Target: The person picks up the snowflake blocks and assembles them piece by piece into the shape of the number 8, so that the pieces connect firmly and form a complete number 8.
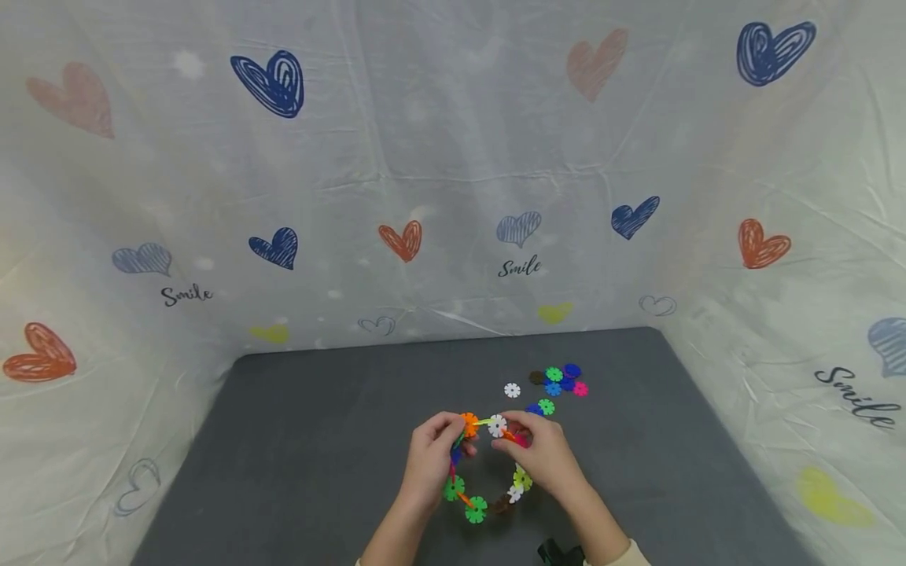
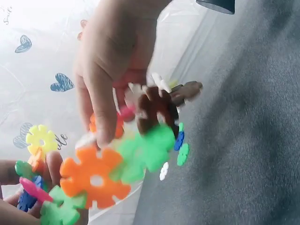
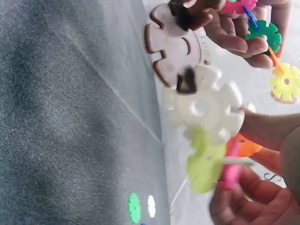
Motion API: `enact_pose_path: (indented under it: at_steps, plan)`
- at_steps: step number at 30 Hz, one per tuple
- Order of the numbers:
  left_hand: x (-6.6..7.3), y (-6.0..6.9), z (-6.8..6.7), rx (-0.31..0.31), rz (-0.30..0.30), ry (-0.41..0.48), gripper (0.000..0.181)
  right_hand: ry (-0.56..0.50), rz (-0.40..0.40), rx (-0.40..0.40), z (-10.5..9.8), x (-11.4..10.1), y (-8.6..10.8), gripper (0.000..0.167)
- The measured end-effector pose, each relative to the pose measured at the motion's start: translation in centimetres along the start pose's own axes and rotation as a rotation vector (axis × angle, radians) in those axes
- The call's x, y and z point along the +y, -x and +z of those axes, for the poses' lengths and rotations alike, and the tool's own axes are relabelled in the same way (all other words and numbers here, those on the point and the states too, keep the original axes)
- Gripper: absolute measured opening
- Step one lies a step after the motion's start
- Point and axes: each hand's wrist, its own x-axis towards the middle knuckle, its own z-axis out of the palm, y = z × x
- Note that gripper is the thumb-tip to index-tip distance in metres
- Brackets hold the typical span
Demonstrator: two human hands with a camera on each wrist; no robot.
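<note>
A closed ring of flower-shaped plastic discs is held between both hands over the table. In the head view my left hand (image 1: pixel 427 457) pinches the ring's upper left, by an orange disc (image 1: pixel 469 425). My right hand (image 1: pixel 550 456) grips the upper right, beside a white disc (image 1: pixel 498 426) and a pink one (image 1: pixel 521 440) partly behind the fingers. Green discs (image 1: pixel 476 509) hang at the lower left, with brown (image 1: pixel 502 505) and yellow (image 1: pixel 522 479) ones at the lower right. The right wrist view shows a large white disc (image 3: pixel 204 108) linked to a brown one.
Several loose discs lie behind the ring on the dark grey table (image 1: pixel 318 440), among them a white one (image 1: pixel 512 390), a green one (image 1: pixel 546 406) and a pink one (image 1: pixel 580 389). A black object (image 1: pixel 559 553) sits near the right forearm. A heart-printed curtain (image 1: pixel 453 157) surrounds the table.
</note>
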Motion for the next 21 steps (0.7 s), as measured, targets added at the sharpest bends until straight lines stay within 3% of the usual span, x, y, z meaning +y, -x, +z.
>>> enact_pose_path:
  at_steps: [5,7,13,21]
  plan:
    - [0.0,0.2,-0.3,0.074,0.029,-0.106,0.026,0.098,-0.176,0.189,-0.1,-0.6,0.2,0.045]
    - [0.0,0.2,-0.5,0.074,0.049,-0.150,0.025,0.137,-0.272,0.253,-0.3,-0.7,0.3,0.047]
    - [-0.3,0.0,-0.6,0.008,0.139,-0.257,0.027,0.179,-0.475,0.328,-0.7,-1.0,0.6,0.055]
    - [-0.4,0.1,-0.6,0.087,0.253,-0.318,0.017,0.193,-0.643,0.397,-0.9,-1.3,0.6,0.046]
